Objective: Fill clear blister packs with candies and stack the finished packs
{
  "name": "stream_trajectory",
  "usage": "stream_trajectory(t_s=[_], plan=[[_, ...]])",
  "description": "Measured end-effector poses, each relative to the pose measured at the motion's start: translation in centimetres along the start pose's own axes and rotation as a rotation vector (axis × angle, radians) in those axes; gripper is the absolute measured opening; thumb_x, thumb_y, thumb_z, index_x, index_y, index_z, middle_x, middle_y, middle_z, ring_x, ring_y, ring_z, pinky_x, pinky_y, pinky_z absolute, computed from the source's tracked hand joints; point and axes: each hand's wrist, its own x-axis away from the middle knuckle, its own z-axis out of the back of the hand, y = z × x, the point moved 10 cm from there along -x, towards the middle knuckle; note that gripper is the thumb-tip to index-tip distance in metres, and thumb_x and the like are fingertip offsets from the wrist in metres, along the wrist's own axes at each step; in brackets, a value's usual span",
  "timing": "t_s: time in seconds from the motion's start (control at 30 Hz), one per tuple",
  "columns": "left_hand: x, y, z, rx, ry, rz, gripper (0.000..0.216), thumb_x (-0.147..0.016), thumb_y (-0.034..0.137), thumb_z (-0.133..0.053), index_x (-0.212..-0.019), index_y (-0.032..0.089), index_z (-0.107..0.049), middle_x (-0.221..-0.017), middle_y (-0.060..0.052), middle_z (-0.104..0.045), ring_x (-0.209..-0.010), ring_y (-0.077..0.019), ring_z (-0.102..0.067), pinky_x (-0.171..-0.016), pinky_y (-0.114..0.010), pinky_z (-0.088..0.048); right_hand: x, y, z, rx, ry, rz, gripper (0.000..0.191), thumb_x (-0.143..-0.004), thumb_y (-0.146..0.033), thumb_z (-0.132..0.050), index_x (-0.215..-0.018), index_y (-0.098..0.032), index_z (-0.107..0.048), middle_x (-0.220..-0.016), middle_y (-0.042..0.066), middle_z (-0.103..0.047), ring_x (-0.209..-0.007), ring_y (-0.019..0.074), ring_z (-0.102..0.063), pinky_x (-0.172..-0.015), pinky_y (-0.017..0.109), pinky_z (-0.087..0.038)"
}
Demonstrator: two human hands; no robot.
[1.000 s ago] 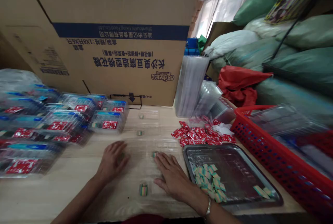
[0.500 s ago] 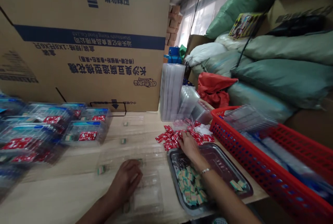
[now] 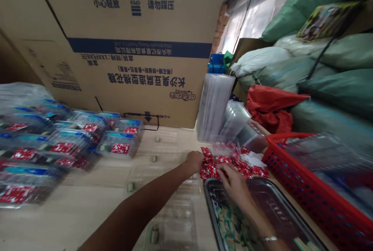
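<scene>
My right hand reaches over the dark metal tray into a pile of red patterned sachets, its thumb and fingers pinched on a sachet. At the pile's left edge is my left hand, fingers curled in and closed; what they hold is hidden. Clear plastic trays lie on the table below my left forearm. Small green-and-cream striped pieces are heaped in the metal tray. Single pieces, such as a striped piece, rest in the plastic trays.
Filled clear boxes with red sachets stand stacked at left. A big cardboard carton rises behind. Upright stacks of clear plastic trays stand beyond the sachets. A red basket borders the right, with sacks behind.
My left hand has moved from the clear trays up and right to the sachet pile. My right hand stays at the sachets. The view has turned left.
</scene>
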Motion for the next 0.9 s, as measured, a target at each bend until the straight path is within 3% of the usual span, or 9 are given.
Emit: stream_trajectory(t_s=[0.13,0.27,0.37,0.43,0.53,0.67,0.77,0.9], plan=[[0.6,-2.5,1.3,-0.012,0.024,0.027,0.02,-0.091,0.027,-0.049,-0.093,0.011,-0.061,-0.095,-0.004,-0.064,-0.086,-0.0156,-0.062,-0.079,-0.035,-0.051,1.7,1.2,-0.1,-0.083,-0.04,-0.085,0.022,-0.086,-0.036,-0.042,-0.08,-0.021,-0.057,-0.075,0.004,-0.062,-0.071,0.0194,-0.058,-0.065,0.028,-0.044],[3.9,-9.1,4.7,-0.068,0.131,0.135,0.021,-0.087,0.01,-0.044,-0.1,0.013,-0.061,-0.1,-0.011,-0.065,-0.095,-0.0189,-0.061,-0.082,-0.032,-0.048,3.3,3.6,1.4,-0.154,-0.001,-0.211,0.026,-0.082,-0.043,-0.047,-0.082,-0.02,-0.059,-0.076,0.004,-0.064,-0.07,0.0193,-0.059,-0.064,0.027,-0.045],[7.1,-12.6,5.4,-0.131,0.145,0.186,0.026,-0.082,0.003,-0.042,-0.094,0.01,-0.064,-0.096,-0.015,-0.065,-0.096,-0.0243,-0.06,-0.079,-0.034,-0.048,3.2,4.1,1.0,-0.236,-0.01,-0.26,0.028,-0.08,-0.045,-0.049,-0.078,-0.019,-0.059,-0.07,0.003,-0.062,-0.065,0.0184,-0.057,-0.058,0.026,-0.044],[8.6,-13.1,4.5,-0.155,0.107,0.168,0.026,-0.079,0.001,-0.043,-0.088,0.011,-0.066,-0.091,-0.015,-0.066,-0.094,-0.0251,-0.06,-0.077,-0.034,-0.048,2.3,2.7,-0.7,-0.293,-0.066,-0.226,0.027,-0.08,-0.043,-0.048,-0.077,-0.019,-0.059,-0.069,0.003,-0.062,-0.065,0.0179,-0.056,-0.058,0.026,-0.044],[9.2,-12.4,2.8,-0.169,0.056,0.111,0.028,-0.079,0.0,-0.044,-0.086,0.013,-0.068,-0.089,-0.013,-0.066,-0.094,-0.0243,-0.058,-0.079,-0.032,-0.047,0.9,-1.5,-5.3,-0.304,-0.247,-0.096,0.019,-0.084,-0.031,-0.046,-0.077,-0.019,-0.059,-0.072,0.003,-0.062,-0.068,0.0165,-0.056,-0.062,0.026,-0.043],[8.6,-11.7,2.1,-0.16,0.03,0.058,0.024,-0.084,0.007,-0.045,-0.087,0.013,-0.068,-0.089,-0.014,-0.065,-0.092,-0.0241,-0.059,-0.082,-0.034,-0.046,0.3,-6.3,-9.7,-0.091,-0.365,0.096,0.012,-0.08,-0.011,-0.051,-0.076,-0.018,-0.06,-0.078,0.003,-0.061,-0.077,0.0164,-0.055,-0.071,0.026,-0.041],[8.5,-11.9,2.2,-0.128,0.009,0.032,0.023,-0.086,0.012,-0.045,-0.086,0.014,-0.068,-0.086,-0.011,-0.066,-0.087,-0.0217,-0.06,-0.082,-0.033,-0.045,-0.4,-6.2,-9.2,0.073,-0.307,0.124,0.014,-0.077,-0.007,-0.056,-0.083,-0.018,-0.062,-0.088,0.004,-0.061,-0.088,0.0171,-0.054,-0.079,0.027,-0.041],[8.3,-11.4,2.8,-0.081,0.032,0.045,0.026,-0.089,0.016,-0.042,-0.083,0.013,-0.067,-0.088,-0.013,-0.065,-0.09,-0.0229,-0.059,-0.085,-0.035,-0.043,-2.6,-0.8,-5.2,0.344,-0.214,-0.144,0.019,-0.085,-0.01,-0.047,-0.091,-0.018,-0.063,-0.094,0.005,-0.064,-0.091,0.0164,-0.057,-0.079,0.025,-0.041]])
